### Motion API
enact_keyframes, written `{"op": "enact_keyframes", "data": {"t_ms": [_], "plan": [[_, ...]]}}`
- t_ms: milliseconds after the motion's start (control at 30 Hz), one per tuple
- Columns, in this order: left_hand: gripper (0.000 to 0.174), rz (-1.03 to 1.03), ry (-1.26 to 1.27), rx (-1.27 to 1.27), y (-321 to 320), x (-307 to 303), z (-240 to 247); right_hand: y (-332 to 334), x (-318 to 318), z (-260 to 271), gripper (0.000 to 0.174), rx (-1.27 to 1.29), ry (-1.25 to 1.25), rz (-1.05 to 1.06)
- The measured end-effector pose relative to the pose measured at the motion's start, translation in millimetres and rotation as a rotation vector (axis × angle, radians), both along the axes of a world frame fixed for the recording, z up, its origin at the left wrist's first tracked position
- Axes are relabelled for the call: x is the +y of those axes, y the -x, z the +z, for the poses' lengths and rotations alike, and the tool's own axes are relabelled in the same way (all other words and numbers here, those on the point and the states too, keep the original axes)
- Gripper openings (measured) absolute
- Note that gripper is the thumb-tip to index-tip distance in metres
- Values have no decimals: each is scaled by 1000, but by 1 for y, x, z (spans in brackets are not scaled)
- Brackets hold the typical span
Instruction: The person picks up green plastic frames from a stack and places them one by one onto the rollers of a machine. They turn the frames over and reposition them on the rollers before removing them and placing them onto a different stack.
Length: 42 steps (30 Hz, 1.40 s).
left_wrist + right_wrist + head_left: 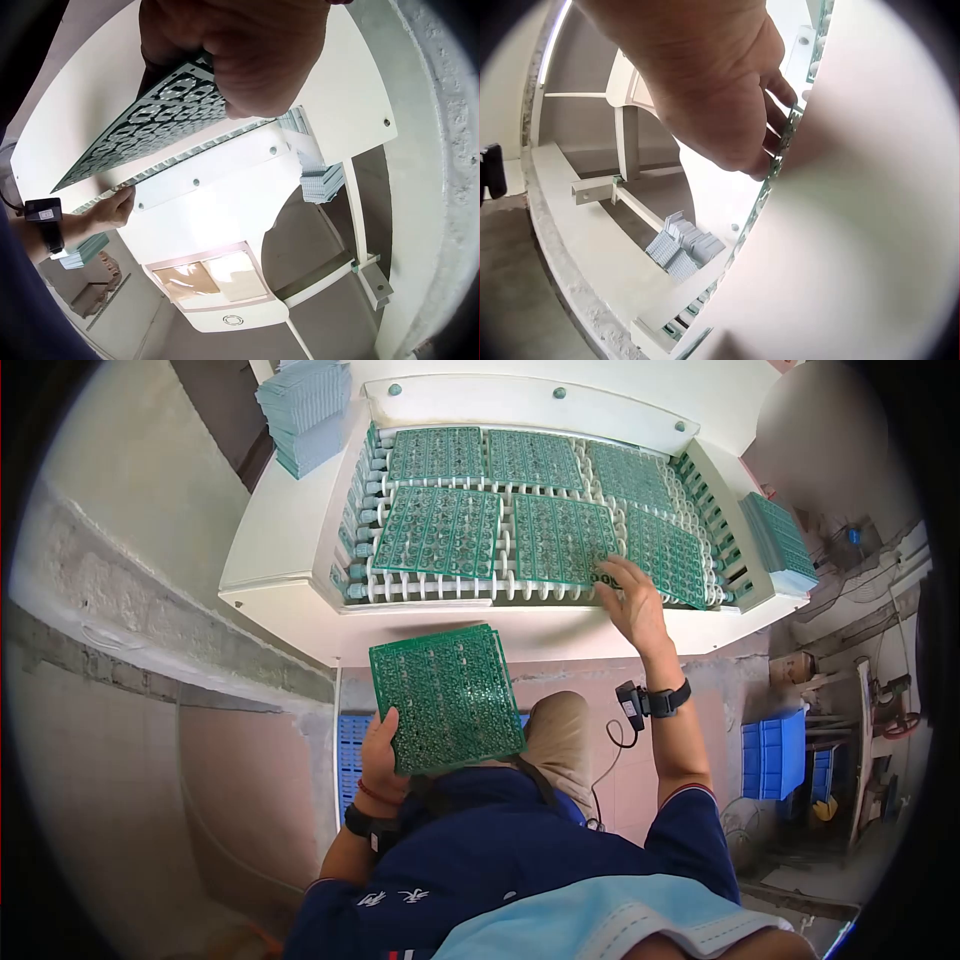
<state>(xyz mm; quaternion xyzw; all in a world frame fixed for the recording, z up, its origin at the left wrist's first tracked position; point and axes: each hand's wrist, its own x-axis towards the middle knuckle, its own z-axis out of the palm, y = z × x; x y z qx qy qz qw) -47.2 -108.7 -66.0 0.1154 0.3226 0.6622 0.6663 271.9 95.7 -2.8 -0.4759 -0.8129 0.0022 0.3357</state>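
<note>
Rough concrete walls and a pink tiled floor close in around a white conveyor machine (290,550), whose bed of white plastic rollers (430,588) carries two rows of green boards. The person's left hand (385,752) grips a thin green perforated circuit-board panel (447,698) by its near left corner, fingers wrapped round the edge. It holds the panel tilted in the air, just short of the machine's front lip. The right hand (632,598) reaches over to a second green perforated panel (560,538) lying on the rollers, its fingertips (769,146) curled onto that panel's near edge. These sheets look light and stiff, perhaps a little springy. They are so cut through with holes that I judge them easy to crack if bent. The plain outer border seems the place to take hold, keeping the sheet flat. A stack of green panels (780,540) sits on the machine's right shoulder.
</note>
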Motion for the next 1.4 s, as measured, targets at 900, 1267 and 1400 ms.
{"op": "enact_keyframes", "data": {"t_ms": [900,1267,1400], "plan": [[43,-1,19,-123,-6,4,14,-128,50,8,24,-72,239,-45],[34,-105,-1,-138,-5,31,20,17,-96,-45,30,876,1042,383],[31,-158,-17,-32,-9,40,23,45,-122,-58,27,961,1010,368]]}}
